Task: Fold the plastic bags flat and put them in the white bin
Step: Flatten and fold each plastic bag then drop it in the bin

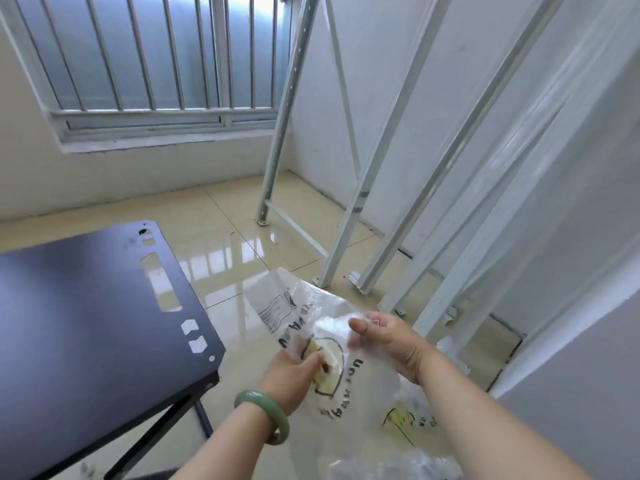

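A clear plastic bag (pixel 304 317) with black lettering and a yellow heart print hangs in the air over the floor, held between both hands. My left hand (pixel 291 375), with a green bangle on its wrist, pinches the bag's lower middle. My right hand (pixel 388 341) grips the bag's right side, thumb on top. More clear printed bags (pixel 405 420) lie crumpled below my right forearm. No white bin is in view.
A black table (pixel 86 306) with cut-out slots stands at the left. White metal rack posts (pixel 374 188) lean against the wall at the right. Glossy beige floor tiles (pixel 221 244) lie between them, under a barred window (pixel 156 64).
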`<state>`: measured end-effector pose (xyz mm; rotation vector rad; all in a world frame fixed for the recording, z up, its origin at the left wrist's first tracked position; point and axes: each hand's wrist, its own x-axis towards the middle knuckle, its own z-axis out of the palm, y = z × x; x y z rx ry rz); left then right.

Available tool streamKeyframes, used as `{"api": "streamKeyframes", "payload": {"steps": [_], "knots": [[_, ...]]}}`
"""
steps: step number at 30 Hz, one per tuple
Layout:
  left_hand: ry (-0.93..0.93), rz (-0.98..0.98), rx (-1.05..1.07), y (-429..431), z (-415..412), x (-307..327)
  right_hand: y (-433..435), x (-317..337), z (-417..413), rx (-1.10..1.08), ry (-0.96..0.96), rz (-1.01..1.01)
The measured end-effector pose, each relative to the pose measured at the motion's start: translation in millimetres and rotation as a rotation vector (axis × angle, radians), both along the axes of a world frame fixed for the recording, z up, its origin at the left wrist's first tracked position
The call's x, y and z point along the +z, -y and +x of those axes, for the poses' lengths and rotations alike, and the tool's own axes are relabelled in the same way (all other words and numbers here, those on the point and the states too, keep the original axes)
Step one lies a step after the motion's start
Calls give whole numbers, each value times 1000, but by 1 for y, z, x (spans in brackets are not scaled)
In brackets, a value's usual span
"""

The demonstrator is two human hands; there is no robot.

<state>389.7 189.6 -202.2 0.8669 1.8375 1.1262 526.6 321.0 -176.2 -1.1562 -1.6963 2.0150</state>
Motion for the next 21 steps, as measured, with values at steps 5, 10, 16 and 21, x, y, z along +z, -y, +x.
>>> {"api": "streamKeyframes", "payload": {"steps": [5, 10, 16, 21], "knots": [[-175, 151, -5, 21, -19, 94, 18, 89, 2, -75, -53, 158], [-367, 276, 149, 57, -54, 187, 42, 169, -5, -174, -171, 309], [-318, 556, 339, 123, -79, 278, 87, 244, -18, -219, -382, 378], [-206, 695, 520, 176, -98, 316, 130, 284, -34, -206, -456, 406]]}}
